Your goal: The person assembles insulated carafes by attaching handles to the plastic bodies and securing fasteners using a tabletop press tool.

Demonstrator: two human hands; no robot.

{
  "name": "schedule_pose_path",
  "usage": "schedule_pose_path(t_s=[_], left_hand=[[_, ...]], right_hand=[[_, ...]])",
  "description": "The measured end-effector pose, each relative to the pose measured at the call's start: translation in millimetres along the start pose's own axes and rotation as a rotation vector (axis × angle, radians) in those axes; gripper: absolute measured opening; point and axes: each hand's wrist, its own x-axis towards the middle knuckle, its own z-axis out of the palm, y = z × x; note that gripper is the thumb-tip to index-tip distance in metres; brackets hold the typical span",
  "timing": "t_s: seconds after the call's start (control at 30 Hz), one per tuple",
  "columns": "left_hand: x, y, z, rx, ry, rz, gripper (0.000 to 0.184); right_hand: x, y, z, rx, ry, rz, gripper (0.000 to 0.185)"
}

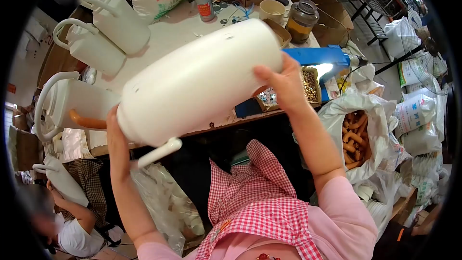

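Note:
A large white plastic jug (pixel 202 77) lies tilted on its side in the air above the table's front edge, held between both my hands. My left hand (pixel 115 127) wraps round its lower left end; the fingers behind are partly hidden. My right hand (pixel 284 82) grips the other end, thumb on the near face. A white tube-like piece (pixel 159 152) sticks out near the jug's lower left end. An orange-brown curved piece (pixel 86 121) shows beside my left hand; I cannot tell what it is fixed to.
Several white jugs (pixel 98 50) with looped tubes stand on the table's left. A blue machine arm (pixel 315 57) with a lamp is at right, near a box of small brass-coloured parts (pixel 310 84). A bag of orange curved pieces (pixel 355 139) stands below. Another person (pixel 77 231) sits at lower left.

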Motion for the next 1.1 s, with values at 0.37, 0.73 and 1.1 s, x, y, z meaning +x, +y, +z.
schedule_pose_path(t_s=[0.37,0.73,1.1], left_hand=[[68,12,148,-0.096,-0.205,0.195,0.045],[71,10,158,-0.129,-0.209,0.17,0.041],[78,17,164,-0.256,-0.313,0.101,0.042]], right_hand=[[-19,-13,-136,-0.221,0.401,-0.081,0.046],[-14,-3,-149,-0.205,0.381,-0.155,0.053],[-16,-14,-144,-0.231,0.387,-0.152,0.052]])
